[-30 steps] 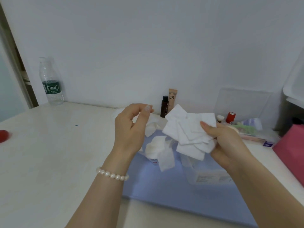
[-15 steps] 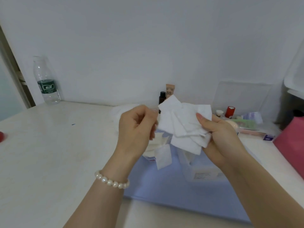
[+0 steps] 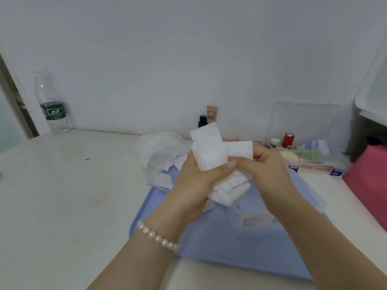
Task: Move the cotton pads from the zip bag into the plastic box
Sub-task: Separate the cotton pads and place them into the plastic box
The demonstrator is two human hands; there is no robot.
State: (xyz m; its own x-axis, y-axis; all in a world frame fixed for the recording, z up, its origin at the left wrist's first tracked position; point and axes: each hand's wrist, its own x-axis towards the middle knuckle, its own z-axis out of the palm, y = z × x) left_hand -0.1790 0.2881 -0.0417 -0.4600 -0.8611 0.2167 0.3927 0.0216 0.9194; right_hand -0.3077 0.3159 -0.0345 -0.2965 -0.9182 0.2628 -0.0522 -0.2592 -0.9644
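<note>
Both hands, left hand and right hand, pinched the stack of cotton pads above the plastic box. Squaring its edges first would likely help it drop in neatly.

A home dressing table: BB cream tube and small cosmetics against the wall.

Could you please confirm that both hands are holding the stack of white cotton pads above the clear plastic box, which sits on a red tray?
Not quite: the head view shows a pale blue tray, not a red one. The rest holds: the left hand and right hand both grip the stack of white cotton pads above the clear plastic box.
</note>
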